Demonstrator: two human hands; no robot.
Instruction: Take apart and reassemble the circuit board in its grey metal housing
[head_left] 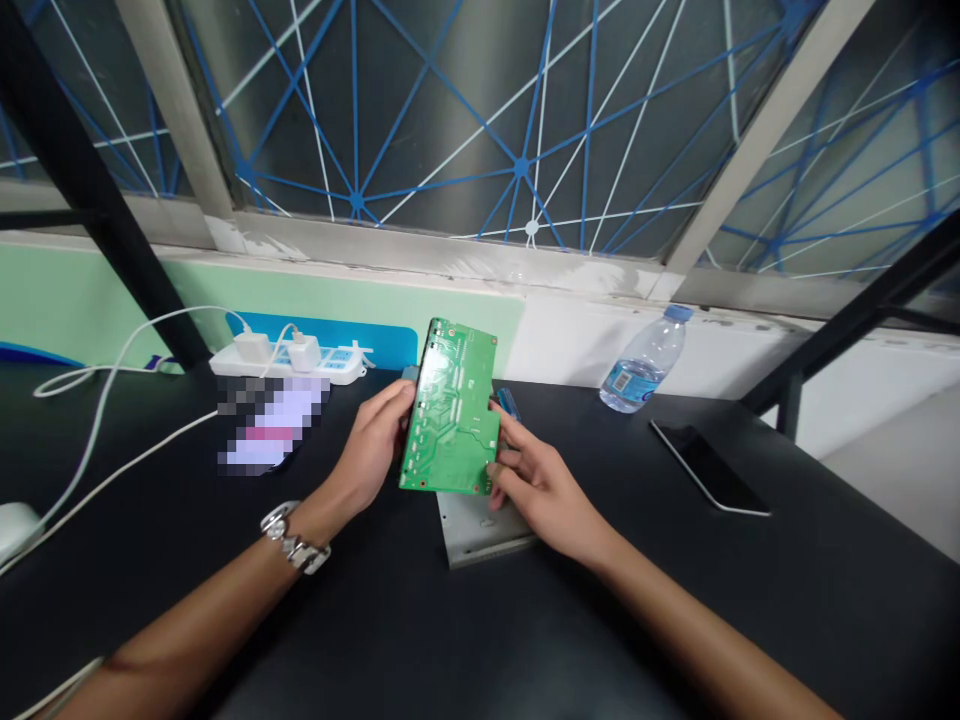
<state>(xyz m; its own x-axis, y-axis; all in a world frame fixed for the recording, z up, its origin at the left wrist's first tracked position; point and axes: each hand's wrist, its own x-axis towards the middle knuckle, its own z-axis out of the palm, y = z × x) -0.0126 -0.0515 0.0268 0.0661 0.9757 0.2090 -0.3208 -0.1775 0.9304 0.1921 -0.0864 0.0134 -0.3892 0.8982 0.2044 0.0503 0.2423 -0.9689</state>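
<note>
A green circuit board (459, 410) is held up and tilted in the middle of the view, its flat printed face toward me. My left hand (373, 445) grips its left edge, the fingers out of sight behind it. At the lower right edge, my right hand (534, 480) has its thumb on the face and fingers behind the board. Below the board a grey metal plate or casing (480, 530) lies on the black table, partly covered by board and right hand. A small blue part (508, 404) shows just behind the board's right side.
A water bottle (643, 362) stands at the back right, near a dark tablet or phone (705, 468). At the back left are a white power strip (341, 366) with plugs, a blurred-out phone (281, 430) and loose white cables (101, 415). Black slanted frame bars (862, 320) flank the table (337, 640).
</note>
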